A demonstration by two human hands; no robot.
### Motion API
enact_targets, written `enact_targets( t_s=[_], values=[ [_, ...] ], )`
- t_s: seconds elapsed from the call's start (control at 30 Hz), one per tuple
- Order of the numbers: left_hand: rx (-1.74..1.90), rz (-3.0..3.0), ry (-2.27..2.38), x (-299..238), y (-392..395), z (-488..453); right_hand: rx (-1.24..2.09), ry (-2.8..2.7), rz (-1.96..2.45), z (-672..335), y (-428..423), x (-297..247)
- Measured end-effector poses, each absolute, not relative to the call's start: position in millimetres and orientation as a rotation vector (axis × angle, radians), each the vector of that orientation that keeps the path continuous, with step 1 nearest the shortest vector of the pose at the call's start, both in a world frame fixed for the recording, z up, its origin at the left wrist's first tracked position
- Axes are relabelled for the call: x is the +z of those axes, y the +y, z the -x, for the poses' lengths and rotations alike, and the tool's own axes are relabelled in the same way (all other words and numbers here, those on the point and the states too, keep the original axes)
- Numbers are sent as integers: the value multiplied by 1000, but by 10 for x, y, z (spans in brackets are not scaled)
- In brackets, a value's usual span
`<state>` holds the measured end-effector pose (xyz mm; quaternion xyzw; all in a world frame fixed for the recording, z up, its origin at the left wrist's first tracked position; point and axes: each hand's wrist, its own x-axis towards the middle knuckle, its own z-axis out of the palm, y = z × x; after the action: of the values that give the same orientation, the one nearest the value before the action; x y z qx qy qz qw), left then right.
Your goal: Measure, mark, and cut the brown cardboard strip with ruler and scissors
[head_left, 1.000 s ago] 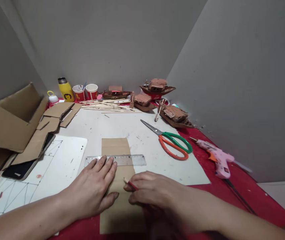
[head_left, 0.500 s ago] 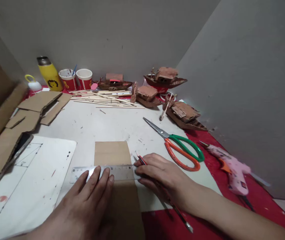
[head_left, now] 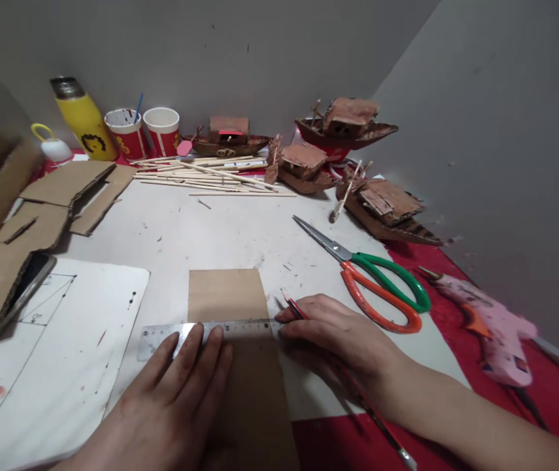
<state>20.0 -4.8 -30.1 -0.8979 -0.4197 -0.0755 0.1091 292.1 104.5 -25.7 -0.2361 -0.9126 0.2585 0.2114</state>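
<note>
Cardboard strip [head_left: 254,392] lies between the hands, partly beneath the left hand [head_left: 166,405], whose slightly spread fingers rest on the ruler [head_left: 247,329]; the right hand [head_left: 342,333] pinches a pencil [head_left: 382,426] beside the ruler's end. Best hold the ruler firm, square to the strip's edges. A second ago, the pencil tip was over the strip, nearer the left thumb

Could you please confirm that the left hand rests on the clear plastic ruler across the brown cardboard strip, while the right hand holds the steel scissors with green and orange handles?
Not quite: in the head view, the right hand holds a slim red-and-black pencil, while the steel scissors with green and orange handles lie unheld. The rest of your statement stands.
</note>
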Motion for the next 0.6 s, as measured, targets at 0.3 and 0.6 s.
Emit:
enact_targets(
  t_s=[0.3, 0.6],
  values=[
    [-127, 2643, -1262, -255, -78, -202, 779, -2539, 603, -2938, 1061, -277],
    [-109, 2622, -1191, -229, -63, -187, 812, -2526, 587, -2937, 1061, -249]
  ],
)
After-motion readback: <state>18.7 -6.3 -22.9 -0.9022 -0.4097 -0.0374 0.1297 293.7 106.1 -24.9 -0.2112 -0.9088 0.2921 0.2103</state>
